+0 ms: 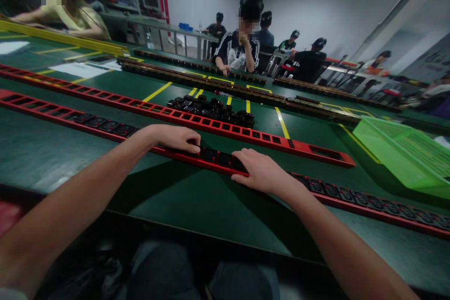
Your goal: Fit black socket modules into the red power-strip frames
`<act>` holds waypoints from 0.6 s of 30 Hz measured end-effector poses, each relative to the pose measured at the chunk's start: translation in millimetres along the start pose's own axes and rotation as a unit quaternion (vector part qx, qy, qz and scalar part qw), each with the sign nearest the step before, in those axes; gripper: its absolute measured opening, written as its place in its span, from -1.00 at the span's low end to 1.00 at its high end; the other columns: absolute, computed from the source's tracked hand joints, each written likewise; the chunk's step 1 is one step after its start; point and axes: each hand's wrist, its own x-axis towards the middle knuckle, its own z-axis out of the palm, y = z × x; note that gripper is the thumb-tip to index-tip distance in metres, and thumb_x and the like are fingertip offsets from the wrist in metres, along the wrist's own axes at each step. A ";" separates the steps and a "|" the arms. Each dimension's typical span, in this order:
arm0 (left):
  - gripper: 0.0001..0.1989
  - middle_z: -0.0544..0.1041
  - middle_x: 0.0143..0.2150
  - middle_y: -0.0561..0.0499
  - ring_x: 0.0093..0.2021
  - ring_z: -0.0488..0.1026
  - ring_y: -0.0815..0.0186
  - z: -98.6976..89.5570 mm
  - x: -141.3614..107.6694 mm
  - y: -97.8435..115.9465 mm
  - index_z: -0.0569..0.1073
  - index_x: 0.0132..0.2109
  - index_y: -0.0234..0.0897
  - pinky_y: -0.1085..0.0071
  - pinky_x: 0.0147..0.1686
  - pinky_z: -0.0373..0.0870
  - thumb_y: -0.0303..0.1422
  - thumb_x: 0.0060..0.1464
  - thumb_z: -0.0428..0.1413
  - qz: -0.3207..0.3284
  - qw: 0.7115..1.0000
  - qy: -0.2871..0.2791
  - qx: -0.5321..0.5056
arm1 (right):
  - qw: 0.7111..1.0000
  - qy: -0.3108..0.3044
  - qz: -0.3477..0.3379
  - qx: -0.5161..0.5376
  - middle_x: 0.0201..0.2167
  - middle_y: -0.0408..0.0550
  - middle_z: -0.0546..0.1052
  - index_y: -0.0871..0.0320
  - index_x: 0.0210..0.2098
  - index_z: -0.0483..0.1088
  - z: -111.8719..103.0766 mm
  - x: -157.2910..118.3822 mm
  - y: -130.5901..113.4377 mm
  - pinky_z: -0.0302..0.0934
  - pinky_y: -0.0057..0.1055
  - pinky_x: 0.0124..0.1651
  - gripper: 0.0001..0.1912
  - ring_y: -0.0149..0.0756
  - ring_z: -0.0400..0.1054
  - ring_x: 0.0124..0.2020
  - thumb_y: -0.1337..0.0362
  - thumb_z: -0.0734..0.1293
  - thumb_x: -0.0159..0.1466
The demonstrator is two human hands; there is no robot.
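A long red rail [216, 166] with square openings lies across the near part of the table, many of its openings filled with black power sockets [225, 159]. My left hand [177, 138] rests over its middle, fingers curled and thumb and forefinger closed at a black socket. To the right, my right hand [258, 168] grips the same rail, its thumb along the near edge and its fingers over the top. Both palms hide the pieces beneath them. Behind this rail lies a second red rail [225, 127] with open slots. Beyond it sits a pile of loose black sockets [214, 110].
A green plastic basket [397, 150] stands at the right. Long dark rails [246, 91] run across the table farther back. White paper [82, 69] and a yellow rail [63, 36] lie at the far left. A co-worker [237, 51] sits opposite; others work beyond.
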 end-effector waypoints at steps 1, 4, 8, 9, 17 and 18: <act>-0.59 0.51 -0.16 -0.04 -0.22 0.42 0.27 0.5 0.6 -0.3 0.45 -0.11 -0.29 0.43 -0.27 0.25 -0.03 0.22 -0.03 -0.001 1.000 0.000 -0.002 | 1.000 0.001 0.001 0.000 -0.02 0.15 0.48 0.24 0.15 0.30 0.5 0.2 0.1 0.26 -0.22 -0.06 -0.45 -0.07 0.40 -0.08 0.05 0.37 0.29; -0.55 0.50 -0.18 -0.03 -0.23 0.41 0.26 1.8 1.8 -2.1 0.45 -0.12 -0.27 0.42 -0.30 0.22 0.03 0.21 -0.02 -0.006 1.000 0.004 -0.005 | 1.000 0.003 0.000 0.002 -0.02 0.15 0.48 0.24 0.16 0.30 0.7 0.5 -0.2 0.26 -0.21 -0.05 -0.44 -0.07 0.39 -0.07 0.05 0.37 0.29; -0.57 0.50 -0.19 -0.02 -0.23 0.42 0.26 5.3 4.2 -1.7 0.45 -0.15 -0.26 0.42 -0.29 0.22 0.03 0.22 -0.02 0.004 1.000 0.018 0.000 | 1.000 0.001 -0.002 0.001 -0.03 0.14 0.49 0.24 0.16 0.30 -0.1 -0.4 -1.0 0.27 -0.21 -0.04 -0.44 -0.07 0.39 -0.08 0.05 0.37 0.29; -0.57 0.50 -0.21 -0.02 -0.24 0.42 0.27 7.1 5.5 0.1 0.44 -0.18 -0.26 0.41 -0.29 0.22 0.02 0.24 -0.05 0.013 1.000 0.026 0.003 | 1.000 0.002 -0.002 -0.001 -0.03 0.14 0.49 0.25 0.16 0.30 0.0 -0.6 -1.1 0.27 -0.21 -0.04 -0.44 -0.06 0.39 -0.08 0.05 0.37 0.29; -0.61 0.51 -0.19 -0.02 -0.23 0.42 0.22 29.6 22.6 32.4 0.46 -0.18 -0.20 0.38 -0.30 0.20 -0.02 0.27 -0.08 0.010 0.989 0.136 0.052 | 1.000 0.010 -0.004 -0.007 -0.03 0.15 0.49 0.24 0.15 0.31 2.0 0.6 0.7 0.26 -0.22 -0.08 -0.45 -0.06 0.39 -0.08 0.04 0.37 0.29; -0.62 0.51 -0.17 -0.01 -0.22 0.43 0.22 31.1 24.1 34.4 0.47 -0.17 -0.19 0.38 -0.30 0.20 -0.03 0.27 -0.07 0.005 0.989 0.140 0.050 | 1.000 0.009 -0.003 -0.006 -0.04 0.15 0.49 0.24 0.14 0.31 1.8 0.7 0.8 0.26 -0.22 -0.08 -0.45 -0.06 0.40 -0.09 0.04 0.37 0.29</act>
